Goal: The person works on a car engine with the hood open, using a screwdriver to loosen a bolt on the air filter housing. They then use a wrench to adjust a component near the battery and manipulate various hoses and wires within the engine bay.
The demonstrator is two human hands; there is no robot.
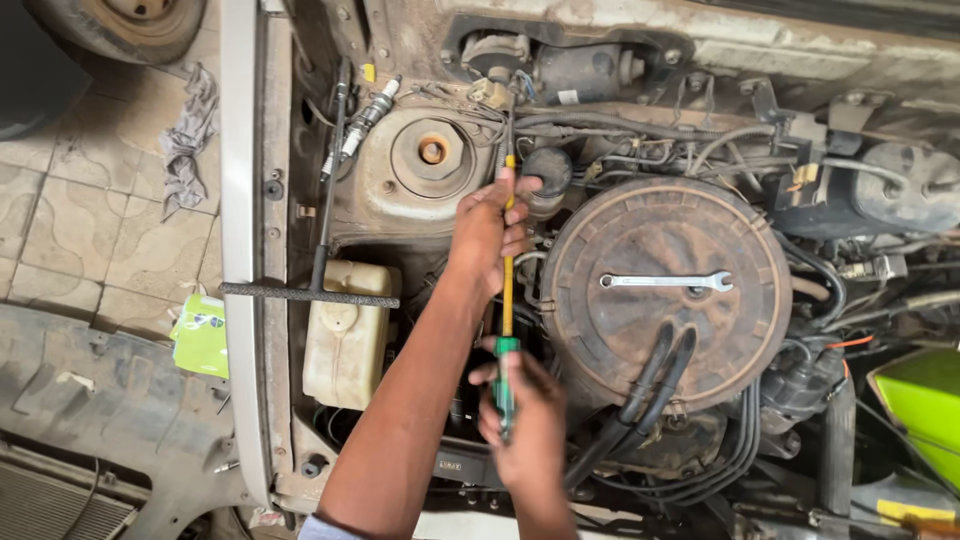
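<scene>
We see a long screwdriver (508, 300) with a yellow shaft and a green handle, standing almost upright in the picture over an open engine bay. Its handle sits low, near us, and the shaft runs up past the edge of the round air cleaner cover (610, 330), a rusty brown, dusty lid. The tip end is hidden among hoses beside a small black cap (550, 172), so we cannot tell what it touches.

Our right hand (525, 425) is closed around the green handle. Our left hand (490, 235) is wrapped around the upper shaft, fingers curled tight on it.

A silver open-ended spanner (666, 282) lies flat on the air cleaner cover, and thick black leads (655, 385) cross the cover's lower rim. To the left stands a cream plastic reservoir (345, 335), with a black T-handled wrench (318, 240) leaning just above it. A grey rag (187, 140) lies on the tiled floor, well apart from the car.
</scene>
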